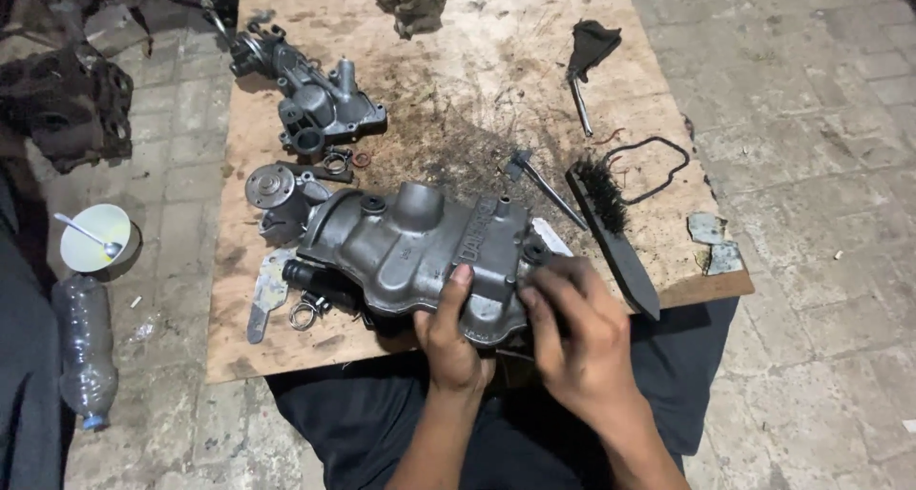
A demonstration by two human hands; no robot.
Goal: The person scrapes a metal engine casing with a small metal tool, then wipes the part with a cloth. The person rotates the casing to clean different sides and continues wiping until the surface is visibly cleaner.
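Both hands grip the near edge of a grey cast metal housing (420,251): the left hand (448,342) is closed over its lower rim with the thumb on top, and the right hand (572,333) is curled around its right corner. The housing lies at the front of a plywood board (477,99) across the person's lap. A wire brush (611,232) lies just to its right, a smaller metal casting (315,99) further back, and a water pump (277,199) on the left.
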